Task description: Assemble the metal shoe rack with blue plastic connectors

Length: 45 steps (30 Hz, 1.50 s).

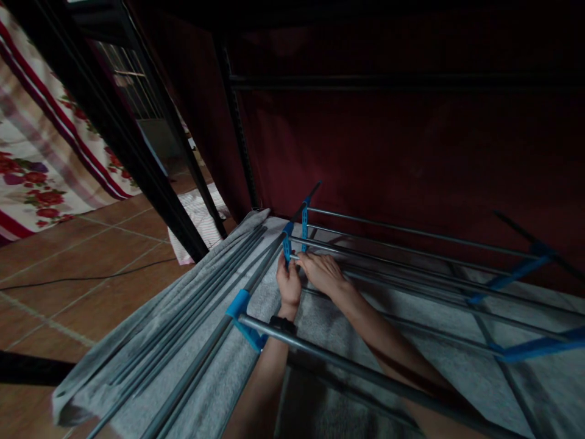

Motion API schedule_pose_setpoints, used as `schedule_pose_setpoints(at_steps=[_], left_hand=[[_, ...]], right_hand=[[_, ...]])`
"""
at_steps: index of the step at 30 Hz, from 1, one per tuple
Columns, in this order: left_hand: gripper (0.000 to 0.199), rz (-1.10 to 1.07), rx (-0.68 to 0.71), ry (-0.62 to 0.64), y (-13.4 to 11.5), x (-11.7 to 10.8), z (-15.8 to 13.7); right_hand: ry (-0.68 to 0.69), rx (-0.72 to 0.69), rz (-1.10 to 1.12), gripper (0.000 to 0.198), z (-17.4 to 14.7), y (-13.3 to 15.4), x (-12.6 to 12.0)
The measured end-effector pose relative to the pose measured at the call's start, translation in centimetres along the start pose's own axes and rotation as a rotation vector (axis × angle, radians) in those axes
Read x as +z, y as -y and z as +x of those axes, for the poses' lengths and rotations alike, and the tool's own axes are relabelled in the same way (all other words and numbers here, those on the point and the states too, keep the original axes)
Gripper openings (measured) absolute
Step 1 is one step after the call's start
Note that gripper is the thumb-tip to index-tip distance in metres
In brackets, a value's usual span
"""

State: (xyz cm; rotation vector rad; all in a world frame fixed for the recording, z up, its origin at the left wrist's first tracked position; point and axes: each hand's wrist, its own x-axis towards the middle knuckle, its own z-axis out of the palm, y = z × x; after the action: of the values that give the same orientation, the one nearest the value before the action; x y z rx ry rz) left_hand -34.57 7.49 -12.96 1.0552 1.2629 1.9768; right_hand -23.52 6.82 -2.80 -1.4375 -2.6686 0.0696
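Observation:
A frame of grey metal tubes (365, 250) joined by blue plastic connectors lies on a grey towel-like cloth. My left hand (289, 283), with a dark band at the wrist, is closed around the lower end of a blue connector (287, 242). Just to its right, my right hand (322, 272) pinches a thin metal tube (295, 256) whose end meets that connector. Behind them stands another blue connector (304, 228) with tubes fixed to it. Nearer to me, a third connector (240, 305) joins a long side pole and a cross tube that passes over my forearms.
Several loose metal tubes (196, 299) lie along the cloth's left side. More blue connectors (539, 346) sit at the frame's right end. Dark shelf posts (114, 134) and a dark red back panel (402, 152) surround the cloth. A black cable (109, 275) crosses the tiled floor.

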Motion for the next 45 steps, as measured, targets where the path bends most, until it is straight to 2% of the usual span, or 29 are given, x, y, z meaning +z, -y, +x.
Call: schedule_pose_setpoints(at_steps=[5,10,13,17,22,24,26,29,33,36,41,45], left_hand=[[0.035,0.126,0.078,-0.024,0.1,-0.1,0.2],[0.033,0.262,0.131,-0.077,0.4,0.2,0.6],[0.03,0.322,0.151,-0.071,0.4,0.4,0.8],[0.03,0.359,0.172,-0.069,0.4,0.3,1.1],[0.035,0.396,0.218,-0.09,0.3,0.3,1.1],[0.034,0.402,0.225,-0.094,0.2,0.4,1.0],[0.032,0.391,0.223,-0.099,0.1,0.6,0.9],[0.032,0.368,0.22,-0.096,0.1,0.6,0.9],[0.034,0.389,0.189,-0.102,0.3,0.5,1.1],[0.034,0.442,0.159,-0.117,0.4,0.4,1.0],[0.036,0.524,0.141,-0.136,-0.2,0.8,0.5],[0.039,0.541,0.124,-0.155,-0.5,1.2,0.2]], right_hand=[[-0.161,-0.009,-0.063,0.048,-3.3,-1.4,0.5],[-0.224,0.16,-0.112,0.046,-10.3,-6.1,1.5],[-0.282,0.302,-0.151,0.048,-14.9,-9.1,2.0],[-0.456,0.475,-0.148,0.047,-20.9,-11.9,3.1],[-0.787,0.83,-0.04,0.054,-29.1,-15.9,5.5],[-0.939,1.003,0.026,0.065,-31.9,-18.3,6.1],[-1.053,1.155,0.2,0.079,-33.8,-20.9,6.4],[-1.156,1.224,0.527,0.087,-34.9,-23.9,6.1],[-1.227,1.055,0.714,0.079,-34.1,-25.3,5.3],[-1.265,0.988,0.714,0.07,-33.5,-25.0,5.1],[-1.214,1.122,0.602,0.073,-33.3,-24.2,4.9],[-1.205,1.147,0.546,0.07,-33.0,-23.5,4.4]])
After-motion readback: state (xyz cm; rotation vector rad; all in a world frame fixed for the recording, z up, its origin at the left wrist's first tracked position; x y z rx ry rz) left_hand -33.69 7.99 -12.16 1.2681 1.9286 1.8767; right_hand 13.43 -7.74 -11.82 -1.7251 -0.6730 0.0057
